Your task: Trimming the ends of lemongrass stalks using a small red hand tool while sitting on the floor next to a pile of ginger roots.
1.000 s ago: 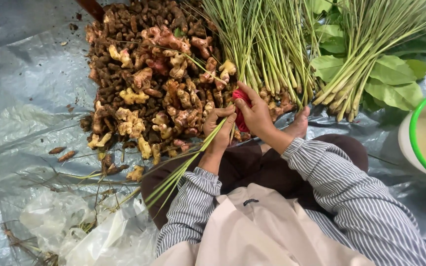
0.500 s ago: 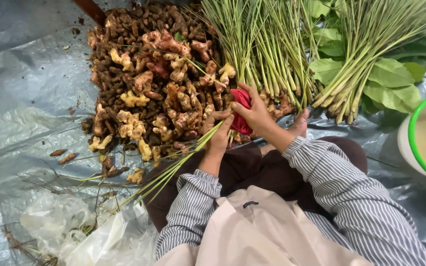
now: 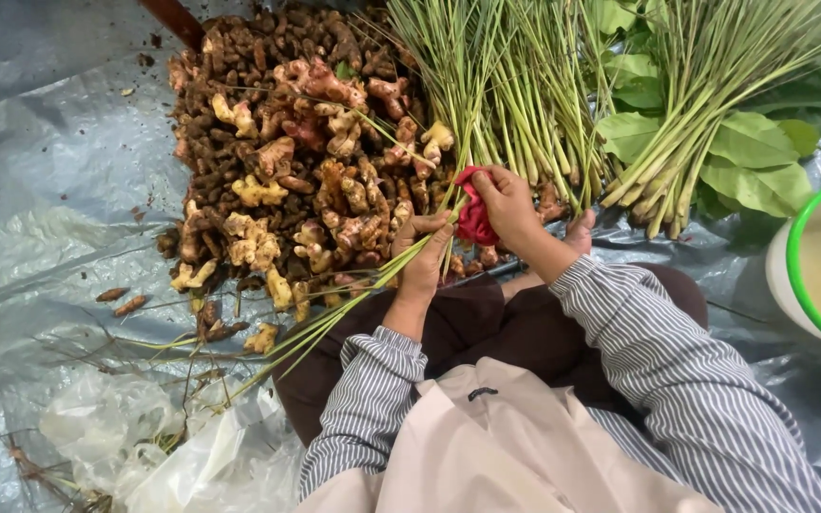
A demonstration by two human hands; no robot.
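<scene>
On a crinkled grey plastic sheet (image 3: 59,180) lie one heap of ginger and turmeric roots (image 3: 287,180) and two lemongrass bundles (image 3: 515,85). Near its front edge, the left hand (image 3: 423,252) pinches several lemongrass stalks (image 3: 334,318); the right hand (image 3: 505,204) pinches a red band (image 3: 474,217).

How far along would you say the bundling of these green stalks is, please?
Done: two bunches of green lemongrass stalks lie gathered. In hand: the left hand holds a few long green stalks while the right hand works a red band around them. Left: cannot tell.
</scene>
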